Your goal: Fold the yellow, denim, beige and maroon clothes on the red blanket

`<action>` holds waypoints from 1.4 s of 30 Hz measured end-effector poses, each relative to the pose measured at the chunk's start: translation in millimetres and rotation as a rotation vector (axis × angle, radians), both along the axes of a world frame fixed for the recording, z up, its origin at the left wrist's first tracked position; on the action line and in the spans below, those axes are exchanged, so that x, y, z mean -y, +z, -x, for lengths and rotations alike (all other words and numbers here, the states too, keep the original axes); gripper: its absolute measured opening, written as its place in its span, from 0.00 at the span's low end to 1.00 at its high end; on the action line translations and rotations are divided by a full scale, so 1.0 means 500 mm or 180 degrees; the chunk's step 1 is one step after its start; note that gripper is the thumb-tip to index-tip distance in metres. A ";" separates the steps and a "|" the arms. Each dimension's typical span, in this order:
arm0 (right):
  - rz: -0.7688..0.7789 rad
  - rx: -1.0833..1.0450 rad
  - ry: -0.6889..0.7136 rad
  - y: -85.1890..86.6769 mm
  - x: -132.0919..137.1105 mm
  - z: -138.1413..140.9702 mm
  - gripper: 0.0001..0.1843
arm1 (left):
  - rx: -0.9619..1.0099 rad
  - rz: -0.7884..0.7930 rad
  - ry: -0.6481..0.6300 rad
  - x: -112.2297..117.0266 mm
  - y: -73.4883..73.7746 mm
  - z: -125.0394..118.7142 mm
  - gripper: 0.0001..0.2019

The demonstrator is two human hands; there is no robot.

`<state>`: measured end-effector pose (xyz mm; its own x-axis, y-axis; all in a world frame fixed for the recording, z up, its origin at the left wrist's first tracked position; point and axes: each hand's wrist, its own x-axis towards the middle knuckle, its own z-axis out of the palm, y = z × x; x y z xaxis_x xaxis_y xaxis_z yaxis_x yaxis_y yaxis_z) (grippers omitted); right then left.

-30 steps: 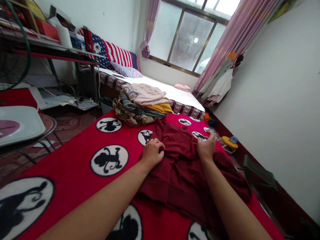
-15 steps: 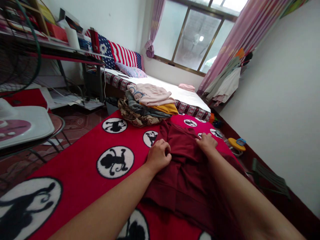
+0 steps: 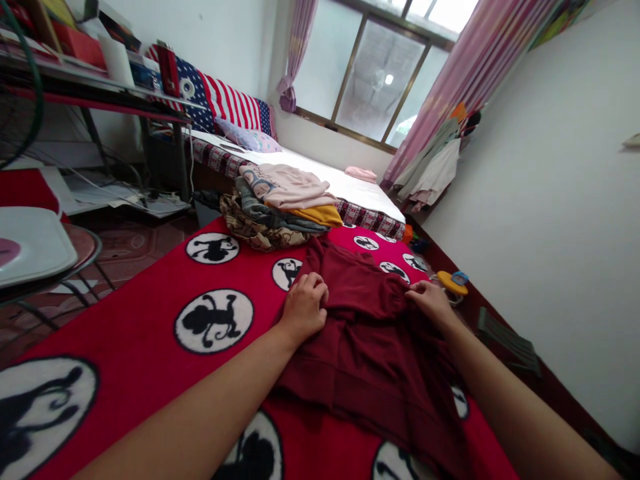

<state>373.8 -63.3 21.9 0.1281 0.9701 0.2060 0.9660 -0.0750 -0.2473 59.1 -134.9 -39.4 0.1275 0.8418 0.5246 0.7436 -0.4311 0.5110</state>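
Observation:
A maroon sweatshirt (image 3: 360,347) lies spread and creased on a red blanket (image 3: 150,320) with black figures in white circles. At its left edge, my left hand (image 3: 306,303) has its fingers curled down on the cloth. My right hand (image 3: 429,298) pinches the garment at its right side, fingers pressed together. Just beyond it sits a pile of folded clothes (image 3: 280,207), with a pale pink top uppermost and mustard, grey and patterned brown cloth beneath.
Behind the pile stands a bed with a white sheet (image 3: 300,163). A cluttered desk (image 3: 95,100) and a chair with a white tray (image 3: 35,247) are on the left. To the right are a yellow stool (image 3: 451,283), a dark green folding stool (image 3: 507,340) and the wall.
My right hand has moved right with the sweatshirt's edge, drawing a fold of cloth across the garment. My left hand stays on the left side. The view has shifted slightly to the right.

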 end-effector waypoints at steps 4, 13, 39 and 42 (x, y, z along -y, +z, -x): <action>-0.0947 -0.0516 -0.0096 -0.023 0.018 -0.003 0.10 | -0.0225 -0.0113 -0.0362 0.001 -0.004 -0.001 0.21; -0.0963 -0.3190 0.0437 0.020 0.008 0.145 0.26 | -0.0080 -0.0155 -0.0206 0.010 0.012 -0.005 0.03; -0.1133 -0.0762 -0.0032 -0.042 0.141 -0.062 0.15 | -0.0310 0.0114 -0.0426 -0.019 -0.028 -0.006 0.12; -0.0659 -0.0080 -0.1061 -0.037 0.133 -0.198 0.19 | -0.0329 0.0092 -0.0391 -0.022 -0.031 -0.008 0.12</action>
<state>473.0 -129.7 3.1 0.4367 0.8127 0.3858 0.8905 -0.3297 -0.3135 63.3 -124.1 -54.9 0.2824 0.8310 0.4792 0.7354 -0.5083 0.4481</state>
